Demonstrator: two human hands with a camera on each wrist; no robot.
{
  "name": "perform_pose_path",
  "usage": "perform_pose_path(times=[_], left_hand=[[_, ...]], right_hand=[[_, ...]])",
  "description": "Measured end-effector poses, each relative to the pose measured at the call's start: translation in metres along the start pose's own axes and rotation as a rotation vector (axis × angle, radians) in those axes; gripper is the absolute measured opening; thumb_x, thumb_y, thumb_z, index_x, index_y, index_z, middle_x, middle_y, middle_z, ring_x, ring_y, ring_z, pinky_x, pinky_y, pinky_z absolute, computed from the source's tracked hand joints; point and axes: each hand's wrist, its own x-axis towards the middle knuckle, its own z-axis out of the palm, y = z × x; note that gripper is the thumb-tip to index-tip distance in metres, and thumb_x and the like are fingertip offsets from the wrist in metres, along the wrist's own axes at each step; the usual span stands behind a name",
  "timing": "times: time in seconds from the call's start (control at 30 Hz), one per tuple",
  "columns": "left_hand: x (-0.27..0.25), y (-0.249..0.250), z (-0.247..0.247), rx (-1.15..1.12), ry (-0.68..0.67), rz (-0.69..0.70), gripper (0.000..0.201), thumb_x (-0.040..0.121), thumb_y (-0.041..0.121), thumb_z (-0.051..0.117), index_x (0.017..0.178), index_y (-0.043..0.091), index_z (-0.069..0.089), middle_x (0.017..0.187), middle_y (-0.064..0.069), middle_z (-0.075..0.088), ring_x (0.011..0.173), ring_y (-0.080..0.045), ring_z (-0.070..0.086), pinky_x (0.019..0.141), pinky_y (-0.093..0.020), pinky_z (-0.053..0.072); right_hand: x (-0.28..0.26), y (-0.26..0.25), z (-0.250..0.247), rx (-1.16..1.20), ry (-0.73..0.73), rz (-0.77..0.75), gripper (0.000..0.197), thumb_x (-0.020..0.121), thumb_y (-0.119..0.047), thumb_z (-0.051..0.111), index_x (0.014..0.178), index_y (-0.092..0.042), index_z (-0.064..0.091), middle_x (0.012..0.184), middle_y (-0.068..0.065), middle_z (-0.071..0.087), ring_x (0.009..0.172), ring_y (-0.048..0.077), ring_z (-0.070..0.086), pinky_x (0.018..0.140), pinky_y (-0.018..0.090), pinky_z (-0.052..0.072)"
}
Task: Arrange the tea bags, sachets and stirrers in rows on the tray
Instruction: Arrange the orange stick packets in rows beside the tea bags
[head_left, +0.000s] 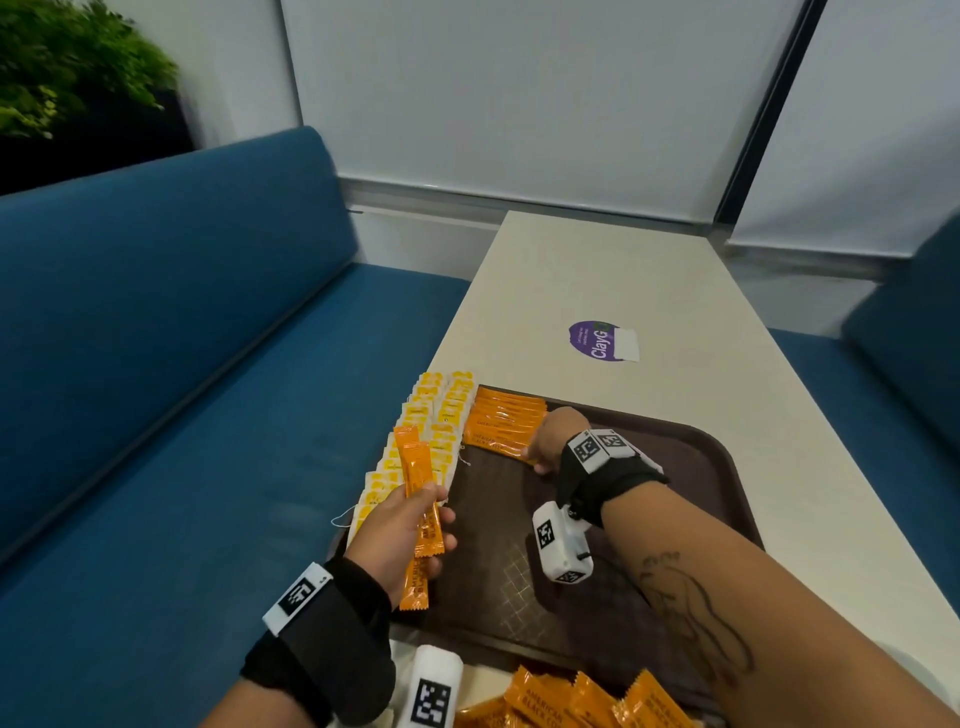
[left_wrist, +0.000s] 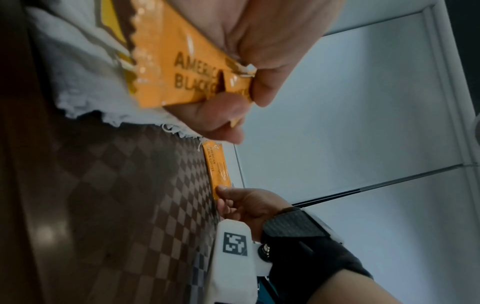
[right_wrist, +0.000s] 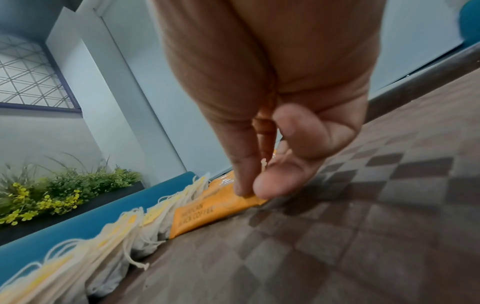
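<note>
1. Two orange coffee sachets (head_left: 420, 512) stand up out of the left hand (head_left: 397, 530), whose grip is curled round their middle, above the tray's (head_left: 719, 462) left edge.
2. Beneath that hand, tea bags (head_left: 439, 415) lie in overlapping rows along the tray's left edge.
3. At the tray's far left corner, the right hand (head_left: 553, 439) pinches the right end of the nearest sachet (right_wrist: 205, 214) in a row of orange sachets (head_left: 501, 421), thumb and finger closed on it; the sachet lies flat on the tray.
4. More loose sachets (head_left: 587, 699) lie heaped beside the tray's near edge on the bench (head_left: 597, 270).
</note>
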Motion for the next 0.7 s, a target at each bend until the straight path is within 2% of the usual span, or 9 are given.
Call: perform_pose_path(times=[0.1,0.17,0.23,0.27,0.43,0.5,0.53,0.6,0.7], left_hand=[[-0.001,-0.001,0.000,0.040,-0.004,0.022,0.019,0.097,0.029,0.045,0.101,0.013,0.054,0.078,-0.006,0.056,0.059,-0.015,0.054,0.042,-0.020,0.039],[-0.002,-0.002,0.000,0.047,-0.009,0.029,0.018,0.097,0.029,0.046,0.102,0.014,0.054,0.078,-0.005,0.056,0.059,-0.015,0.055,0.042,-0.020,0.039],[-0.002,-0.003,0.000,0.055,-0.007,0.033,0.017,0.096,0.029,0.046,0.103,0.014,0.054,0.078,-0.005,0.057,0.060,-0.015,0.055,0.042,-0.020,0.040],[-0.002,-0.003,0.000,0.057,-0.006,0.035,0.017,0.096,0.029,0.046,0.103,0.014,0.054,0.079,-0.005,0.057,0.060,-0.015,0.055,0.042,-0.019,0.040],[-0.001,-0.006,0.000,0.060,-0.012,0.034,0.020,0.096,0.029,0.047,0.106,0.013,0.053,0.079,-0.005,0.057,0.061,-0.015,0.055,0.042,-0.019,0.041],[-0.001,-0.006,0.001,0.064,-0.013,0.038,0.019,0.096,0.029,0.047,0.105,0.014,0.053,0.079,-0.004,0.057,0.061,-0.014,0.056,0.044,-0.019,0.041],[-0.001,-0.006,0.001,0.067,-0.014,0.039,0.019,0.096,0.029,0.047,0.105,0.014,0.053,0.079,-0.004,0.057,0.061,-0.014,0.056,0.044,-0.020,0.041],[0.000,-0.007,0.000,0.068,-0.019,0.042,0.019,0.096,0.029,0.047,0.106,0.014,0.053,0.080,-0.004,0.057,0.062,-0.014,0.056,0.046,-0.020,0.042],[-0.001,-0.008,0.000,0.065,-0.026,0.047,0.015,0.095,0.029,0.048,0.103,0.017,0.052,0.082,-0.004,0.057,0.065,-0.015,0.058,0.048,-0.021,0.045]], right_hand=[[0.012,0.009,0.001,0.127,0.005,-0.079,0.034,0.088,-0.007,0.058,0.121,0.001,0.057,0.099,0.012,0.066,0.061,0.010,0.056,0.048,0.016,0.046],[0.014,0.013,-0.001,0.193,0.040,-0.084,0.026,0.087,-0.004,0.057,0.113,-0.002,0.061,0.110,0.018,0.065,0.061,0.011,0.056,0.044,0.017,0.045],[0.016,0.009,-0.003,0.216,-0.002,-0.063,0.009,0.089,-0.003,0.056,0.088,-0.011,0.060,0.102,0.014,0.062,0.062,0.010,0.055,0.052,0.019,0.048],[0.017,0.007,-0.003,0.203,-0.024,-0.044,0.016,0.090,-0.003,0.055,0.079,-0.013,0.053,0.099,0.010,0.059,0.063,0.011,0.054,0.059,0.021,0.050],[0.021,-0.001,-0.004,0.268,-0.056,0.067,0.020,0.094,-0.006,0.053,0.074,-0.008,0.050,0.072,0.002,0.055,0.061,0.013,0.052,0.076,0.025,0.049],[0.023,0.004,-0.002,0.288,-0.038,0.033,0.010,0.091,-0.004,0.054,0.082,-0.004,0.058,0.070,0.002,0.056,0.061,0.013,0.054,0.077,0.025,0.053],[0.023,0.008,0.000,0.281,-0.007,-0.030,0.007,0.089,-0.003,0.056,0.091,-0.005,0.062,0.071,0.002,0.057,0.060,0.012,0.056,0.065,0.022,0.055],[0.024,0.013,0.001,0.289,0.023,-0.090,0.026,0.086,-0.001,0.057,0.112,-0.002,0.063,0.077,0.003,0.060,0.060,0.011,0.058,0.046,0.017,0.047],[0.023,0.014,0.002,0.233,0.043,-0.081,0.034,0.087,-0.002,0.057,0.121,0.002,0.057,0.104,0.015,0.066,0.062,0.011,0.057,0.043,0.016,0.045]])
